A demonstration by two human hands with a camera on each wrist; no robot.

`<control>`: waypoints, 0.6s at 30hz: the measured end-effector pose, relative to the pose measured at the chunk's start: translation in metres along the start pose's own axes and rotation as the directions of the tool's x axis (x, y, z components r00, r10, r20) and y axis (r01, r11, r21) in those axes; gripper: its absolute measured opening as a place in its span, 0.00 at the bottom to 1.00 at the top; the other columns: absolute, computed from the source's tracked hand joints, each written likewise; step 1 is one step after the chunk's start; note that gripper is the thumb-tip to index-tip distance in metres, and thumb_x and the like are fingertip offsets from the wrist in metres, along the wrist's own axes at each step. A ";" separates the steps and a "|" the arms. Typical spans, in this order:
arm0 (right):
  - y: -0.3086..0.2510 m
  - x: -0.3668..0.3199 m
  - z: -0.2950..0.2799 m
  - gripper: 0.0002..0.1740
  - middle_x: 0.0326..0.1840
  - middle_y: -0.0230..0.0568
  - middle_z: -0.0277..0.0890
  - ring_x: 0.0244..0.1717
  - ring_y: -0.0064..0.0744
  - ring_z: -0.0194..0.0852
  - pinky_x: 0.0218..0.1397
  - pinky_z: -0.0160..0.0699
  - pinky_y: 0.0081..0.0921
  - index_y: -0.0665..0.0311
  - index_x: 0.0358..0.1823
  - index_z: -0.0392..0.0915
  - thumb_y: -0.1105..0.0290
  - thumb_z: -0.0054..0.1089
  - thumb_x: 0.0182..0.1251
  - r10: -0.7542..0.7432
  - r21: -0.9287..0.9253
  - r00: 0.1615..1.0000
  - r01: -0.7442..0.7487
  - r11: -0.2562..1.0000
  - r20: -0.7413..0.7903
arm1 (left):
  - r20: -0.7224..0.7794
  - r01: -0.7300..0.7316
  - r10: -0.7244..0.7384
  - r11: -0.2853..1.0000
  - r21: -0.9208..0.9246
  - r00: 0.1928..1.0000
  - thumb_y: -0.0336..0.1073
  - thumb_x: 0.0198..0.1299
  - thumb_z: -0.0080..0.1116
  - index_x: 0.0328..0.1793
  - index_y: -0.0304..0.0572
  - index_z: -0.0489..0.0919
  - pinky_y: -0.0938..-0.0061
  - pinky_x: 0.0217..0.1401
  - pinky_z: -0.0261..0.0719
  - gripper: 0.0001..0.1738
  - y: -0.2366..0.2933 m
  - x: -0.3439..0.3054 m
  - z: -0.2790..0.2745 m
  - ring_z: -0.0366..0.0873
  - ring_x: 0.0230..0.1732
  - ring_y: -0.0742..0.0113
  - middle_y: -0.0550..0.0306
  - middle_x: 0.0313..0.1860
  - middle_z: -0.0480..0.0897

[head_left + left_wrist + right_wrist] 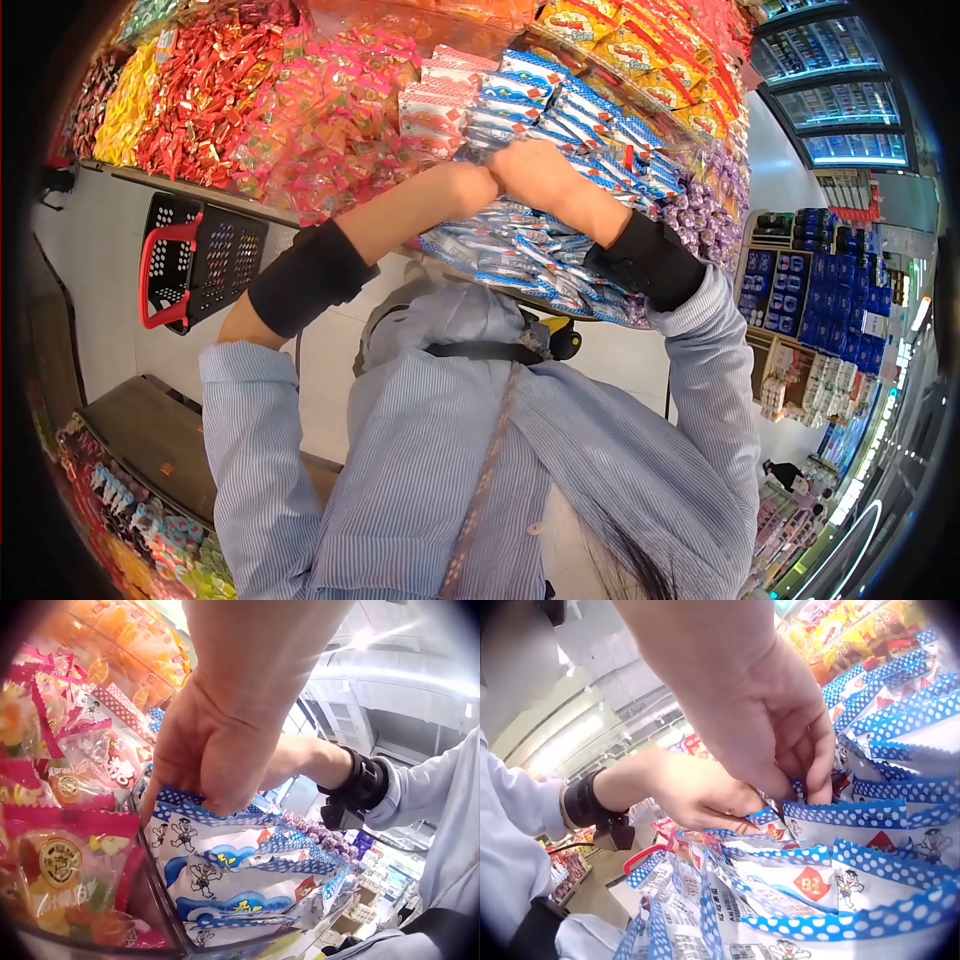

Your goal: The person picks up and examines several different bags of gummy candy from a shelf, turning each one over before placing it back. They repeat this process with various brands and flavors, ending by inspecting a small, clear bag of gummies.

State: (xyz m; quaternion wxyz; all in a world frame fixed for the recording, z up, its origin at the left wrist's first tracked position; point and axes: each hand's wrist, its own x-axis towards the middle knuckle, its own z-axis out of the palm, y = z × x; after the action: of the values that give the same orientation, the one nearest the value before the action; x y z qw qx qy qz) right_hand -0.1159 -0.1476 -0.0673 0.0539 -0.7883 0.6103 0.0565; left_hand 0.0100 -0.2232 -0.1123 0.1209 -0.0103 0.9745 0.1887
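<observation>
Blue-and-white packets [520, 250] with dotted edges lie in overlapping rows, and both hands are close together over them. My left hand [214, 750] pinches the dotted top edge of a packet [217, 862], one finger reaching down by the clear divider. Beside it, my right hand [780, 727] has its fingers curled round the edge of a packet [840, 817]; its fingertips are partly hidden among the wrappers. In the head view the left hand [468, 188] and right hand [535, 172] meet at the wrists, and the fingers are mostly hidden.
Pink-wrapped candies [320, 120] lie left of the packets, with red [215, 110] and yellow ones beyond. Purple candies [705, 200] are at the right, yellow bags [640, 50] behind. A black-and-red basket [220, 255] stands left below the counter. A clear divider [161, 900] borders the packets.
</observation>
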 end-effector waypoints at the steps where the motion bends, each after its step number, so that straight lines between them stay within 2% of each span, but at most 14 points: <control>1: 0.002 -0.002 0.000 0.06 0.25 0.46 0.78 0.30 0.44 0.79 0.32 0.76 0.37 0.61 0.25 0.80 0.71 0.53 0.49 0.001 0.027 0.999 -0.002 1.000 0.043 | -0.047 -0.029 0.029 1.000 0.005 0.998 0.31 0.53 0.47 0.38 0.35 0.76 0.62 0.39 0.76 0.10 -0.002 -0.003 0.004 0.78 0.37 0.50 0.43 0.33 0.79; 4: 0.004 -0.020 -0.020 0.08 0.28 0.46 0.78 0.33 0.45 0.78 0.34 0.75 0.38 0.59 0.32 0.79 0.69 0.54 0.52 0.043 0.239 0.998 -0.030 0.971 -0.048 | -0.245 -0.077 0.074 0.997 -0.001 0.967 0.33 0.55 0.47 0.39 0.36 0.74 0.62 0.35 0.76 0.09 -0.004 -0.011 0.016 0.77 0.32 0.51 0.46 0.27 0.77; 5: 0.009 -0.027 -0.038 0.11 0.28 0.43 0.78 0.32 0.45 0.77 0.36 0.74 0.37 0.52 0.42 0.78 0.64 0.55 0.57 0.091 0.221 0.995 -0.081 0.972 -0.033 | -0.318 -0.091 0.087 0.996 0.003 0.944 0.33 0.55 0.47 0.39 0.36 0.73 0.63 0.34 0.76 0.10 -0.003 -0.013 0.020 0.77 0.32 0.51 0.46 0.27 0.77; 7: 0.028 -0.045 -0.062 0.10 0.30 0.42 0.78 0.31 0.43 0.77 0.35 0.74 0.34 0.54 0.40 0.78 0.65 0.57 0.56 0.274 0.262 0.948 -0.227 0.938 -0.160 | -0.463 -0.075 0.078 0.997 0.024 0.883 0.34 0.53 0.49 0.39 0.36 0.72 0.65 0.31 0.76 0.10 0.003 -0.016 0.021 0.77 0.29 0.52 0.48 0.24 0.75; 8: 0.040 -0.057 -0.074 0.10 0.30 0.42 0.78 0.30 0.41 0.77 0.34 0.74 0.32 0.55 0.39 0.79 0.66 0.58 0.56 0.337 0.260 0.915 -0.278 0.925 -0.222 | -0.485 -0.093 0.100 0.995 0.037 0.869 0.32 0.52 0.49 0.38 0.37 0.72 0.65 0.31 0.76 0.09 0.006 -0.017 0.018 0.77 0.29 0.52 0.48 0.24 0.75; 9: 0.057 -0.068 -0.077 0.10 0.30 0.41 0.79 0.29 0.40 0.78 0.33 0.74 0.31 0.56 0.39 0.78 0.66 0.58 0.55 0.371 0.186 0.888 -0.330 0.925 -0.270 | -0.506 -0.113 0.123 0.992 0.051 0.854 0.31 0.51 0.50 0.38 0.37 0.71 0.66 0.30 0.76 0.09 0.009 -0.017 0.012 0.77 0.28 0.52 0.48 0.24 0.75; 10: 0.065 -0.079 -0.085 0.08 0.30 0.43 0.78 0.33 0.46 0.76 0.36 0.74 0.37 0.56 0.36 0.78 0.66 0.55 0.55 0.416 0.258 0.865 -0.349 0.901 -0.282 | -0.525 -0.132 0.146 0.989 0.064 0.838 0.30 0.49 0.50 0.37 0.37 0.71 0.66 0.30 0.76 0.09 0.013 -0.019 0.005 0.77 0.28 0.52 0.49 0.24 0.75; 11: 0.079 -0.093 -0.082 0.08 0.30 0.42 0.78 0.33 0.45 0.77 0.36 0.74 0.36 0.57 0.35 0.78 0.67 0.56 0.54 0.461 0.235 0.849 -0.407 0.882 -0.258 | -0.479 -0.106 0.115 0.993 0.044 0.870 0.28 0.46 0.51 0.35 0.38 0.70 0.65 0.30 0.76 0.08 0.016 -0.022 -0.005 0.77 0.28 0.53 0.49 0.25 0.75; 12: 0.090 -0.101 -0.075 0.08 0.30 0.41 0.78 0.34 0.44 0.77 0.37 0.74 0.35 0.57 0.34 0.78 0.67 0.57 0.53 0.496 0.209 0.836 -0.455 0.866 -0.235 | -0.479 -0.122 0.131 0.991 0.049 0.868 0.28 0.46 0.51 0.35 0.38 0.70 0.64 0.30 0.76 0.08 0.013 -0.021 -0.002 0.77 0.28 0.53 0.49 0.24 0.75; 14: 0.095 -0.108 -0.063 0.08 0.30 0.40 0.78 0.34 0.44 0.77 0.37 0.73 0.35 0.58 0.34 0.78 0.67 0.57 0.52 0.501 0.223 0.838 -0.457 0.861 -0.216 | -0.480 -0.153 0.164 0.986 0.061 0.862 0.27 0.46 0.51 0.35 0.38 0.70 0.63 0.29 0.75 0.08 0.007 -0.016 0.004 0.77 0.28 0.52 0.49 0.24 0.75; 18: 0.089 -0.106 -0.052 0.07 0.29 0.40 0.78 0.35 0.44 0.76 0.38 0.73 0.35 0.59 0.33 0.77 0.68 0.56 0.52 0.539 0.344 0.834 -0.475 0.810 -0.118 | -0.347 -0.100 0.101 0.995 0.021 0.932 0.26 0.46 0.50 0.36 0.37 0.70 0.61 0.30 0.75 0.08 0.013 -0.017 -0.007 0.77 0.28 0.50 0.47 0.22 0.75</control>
State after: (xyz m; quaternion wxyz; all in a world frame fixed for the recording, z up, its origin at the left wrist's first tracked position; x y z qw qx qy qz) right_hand -0.2277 -0.0762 -0.0008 0.0913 -0.5794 0.8026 -0.1083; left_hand 0.0241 -0.2141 -0.0975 -0.0630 0.0063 0.9801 0.1884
